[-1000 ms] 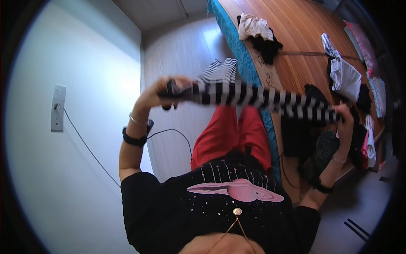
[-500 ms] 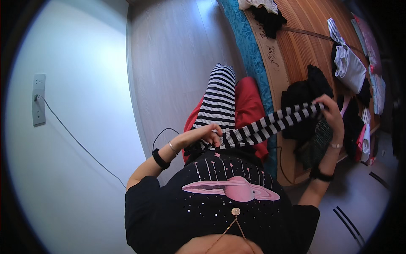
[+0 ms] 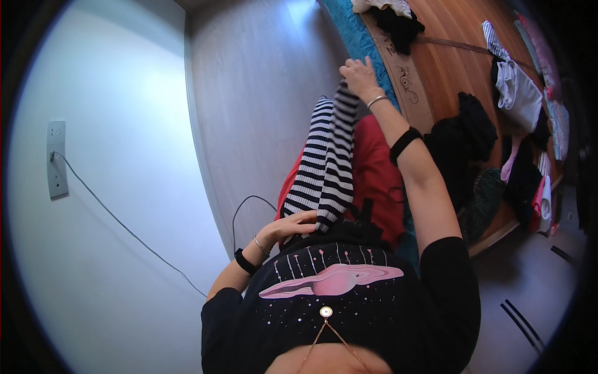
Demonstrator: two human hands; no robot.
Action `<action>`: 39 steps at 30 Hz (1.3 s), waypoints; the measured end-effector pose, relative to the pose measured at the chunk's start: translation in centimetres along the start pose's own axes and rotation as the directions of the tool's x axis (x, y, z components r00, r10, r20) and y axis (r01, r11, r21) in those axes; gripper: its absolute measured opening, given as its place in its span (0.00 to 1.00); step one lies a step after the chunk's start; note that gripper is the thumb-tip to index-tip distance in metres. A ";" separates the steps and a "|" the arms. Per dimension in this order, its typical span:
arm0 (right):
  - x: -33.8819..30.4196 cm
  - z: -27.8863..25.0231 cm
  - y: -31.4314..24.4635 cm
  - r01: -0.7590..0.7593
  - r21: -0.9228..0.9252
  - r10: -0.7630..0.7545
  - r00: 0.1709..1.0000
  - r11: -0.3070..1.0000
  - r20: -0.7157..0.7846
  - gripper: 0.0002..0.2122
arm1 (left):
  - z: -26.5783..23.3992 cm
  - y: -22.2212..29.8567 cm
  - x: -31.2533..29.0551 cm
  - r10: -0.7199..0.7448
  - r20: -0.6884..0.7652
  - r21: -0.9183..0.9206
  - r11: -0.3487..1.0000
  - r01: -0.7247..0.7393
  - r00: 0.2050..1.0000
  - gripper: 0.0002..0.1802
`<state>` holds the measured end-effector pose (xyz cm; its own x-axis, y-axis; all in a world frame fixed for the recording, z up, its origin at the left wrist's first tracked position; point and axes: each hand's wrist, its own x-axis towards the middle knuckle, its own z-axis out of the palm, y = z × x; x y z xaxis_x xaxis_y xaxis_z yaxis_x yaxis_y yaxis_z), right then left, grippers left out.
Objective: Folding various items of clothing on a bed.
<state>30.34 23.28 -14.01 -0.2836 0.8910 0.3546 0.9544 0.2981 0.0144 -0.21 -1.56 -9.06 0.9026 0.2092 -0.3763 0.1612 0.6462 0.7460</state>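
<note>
A black-and-white striped knit top [image 3: 306,182] lies lengthwise over my lap, on red trousers [image 3: 377,177]. My right hand [image 3: 359,78] pinches the end of its long sleeve [image 3: 340,163] beyond my knees. That sleeve runs from my waist to the far end, along the right side of the body of the top. My left hand [image 3: 299,223] rests by the near end of the sleeve, fingers stretched out flat against the cloth. Part of the top's near end is hidden under that hand and by my black shirt [image 3: 367,311].
To the right, a wooden slatted surface [image 3: 448,78] with a blue patterned edge [image 3: 367,50] bears dark clothes [image 3: 451,149] and a folded white garment [image 3: 518,96]. On the left, a cable [image 3: 128,219] runs from a wall socket [image 3: 57,159] past my left arm.
My right hand has swung the sleeve end from the right, over the wooden surface, to beyond my knees, laying the sleeve lengthwise. My left hand has flattened onto the cloth.
</note>
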 end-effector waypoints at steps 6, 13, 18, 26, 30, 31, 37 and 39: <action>-7.3 -0.9 -7.7 0.049 0.658 -0.102 0.994 0.752 0.042 0.07 | -0.1 -1.6 -2.1 -0.033 -0.092 -0.168 0.986 0.017 0.995 0.39; -21.5 -7.1 -12.2 0.028 0.866 -0.496 0.829 0.499 0.259 0.26 | -1.1 -2.7 -3.5 0.222 -0.417 0.371 0.927 -0.058 0.881 0.22; -22.3 -8.7 -13.3 0.017 0.818 -0.463 0.831 0.575 0.308 0.35 | -2.4 -6.4 -3.9 0.221 -0.800 0.337 0.935 0.113 0.559 0.39; -21.6 -7.6 -15.7 0.143 0.677 -0.412 0.875 0.722 0.254 0.29 | -2.6 -5.0 -3.9 -0.245 -0.723 -0.245 0.965 0.092 0.647 0.28; -21.9 -6.3 -17.2 0.254 0.539 -0.290 0.957 0.803 -0.020 0.19 | -2.1 -3.5 -4.1 -0.313 -0.699 -0.330 0.939 0.098 0.643 0.23; -21.9 -6.0 -17.3 0.237 0.564 -0.260 0.965 0.791 -0.040 0.18 | -2.0 -2.8 -4.3 -0.329 -0.652 -0.388 0.919 0.072 0.684 0.21; -20.7 -5.9 -16.4 0.150 0.773 -0.206 0.978 0.617 -0.026 0.17 | -1.8 -0.2 -5.6 -0.401 -0.464 -0.696 0.717 -0.044 0.790 0.19; -19.8 -5.5 -15.2 0.068 0.875 -0.213 0.976 0.479 0.040 0.18 | -2.5 0.0 -5.9 -0.373 -0.416 -0.774 0.624 -0.108 0.829 0.18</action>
<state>21.95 -0.78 -16.11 -0.4836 0.8202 0.3056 0.3562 0.5033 -0.7873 -6.51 -0.94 -8.26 0.5218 0.2377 -0.8193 -0.3054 0.9488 0.0808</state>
